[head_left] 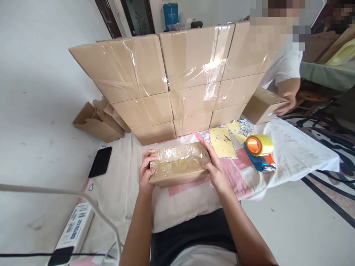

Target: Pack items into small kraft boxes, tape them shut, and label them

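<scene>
Between my two hands is a small brown cardboard box, its top covered with shiny clear packing tape. My left hand grips the box's left end, fingers curled over the edge. At the opposite end, my right hand holds on with its thumb on the near side and fingers behind. The box is just above or on the cloth-covered table; I cannot tell which. Right of it lies a blue and orange tape dispenser with a roll of yellowish tape.
A wall of stacked taped cartons stands behind. Opened cardboard boxes sit at the left. Also there are a black phone, a white cable and yellow printed sheets. Another person's hand holds a box at the right.
</scene>
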A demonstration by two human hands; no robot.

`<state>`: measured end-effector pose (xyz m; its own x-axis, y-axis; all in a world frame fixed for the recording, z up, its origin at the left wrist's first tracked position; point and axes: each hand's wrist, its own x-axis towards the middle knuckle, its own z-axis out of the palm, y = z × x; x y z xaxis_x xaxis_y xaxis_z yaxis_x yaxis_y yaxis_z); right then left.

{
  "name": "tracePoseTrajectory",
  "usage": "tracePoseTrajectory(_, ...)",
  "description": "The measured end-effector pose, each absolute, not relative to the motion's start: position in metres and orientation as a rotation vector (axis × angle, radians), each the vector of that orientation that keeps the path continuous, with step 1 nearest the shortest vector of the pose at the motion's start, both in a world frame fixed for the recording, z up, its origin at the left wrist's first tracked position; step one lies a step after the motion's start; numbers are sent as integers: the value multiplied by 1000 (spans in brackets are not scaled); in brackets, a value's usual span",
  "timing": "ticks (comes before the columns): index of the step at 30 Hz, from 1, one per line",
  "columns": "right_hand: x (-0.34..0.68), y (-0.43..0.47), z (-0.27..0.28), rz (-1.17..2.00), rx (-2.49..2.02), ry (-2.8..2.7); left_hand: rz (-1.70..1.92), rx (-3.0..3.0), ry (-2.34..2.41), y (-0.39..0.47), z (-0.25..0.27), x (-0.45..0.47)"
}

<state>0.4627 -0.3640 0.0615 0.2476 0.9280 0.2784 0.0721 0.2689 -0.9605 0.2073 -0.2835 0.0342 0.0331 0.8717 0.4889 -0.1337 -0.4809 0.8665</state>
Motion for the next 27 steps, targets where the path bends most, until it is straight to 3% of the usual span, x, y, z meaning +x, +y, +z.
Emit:
tracePoseTrajectory(17, 475, -391, 29, 592, -1012, -1182, 1822, 1483, 772, -292, 19, 217)
tracePoseTrajectory(23, 529, -500, -23, 28, -1429, -1196, 2021, 1413, 971, -336, 6, 214)
tracePoseTrajectory(27, 564, -605, -88, 14, -1654, -1392, 1919, 1574, 1205, -412, -25, 194)
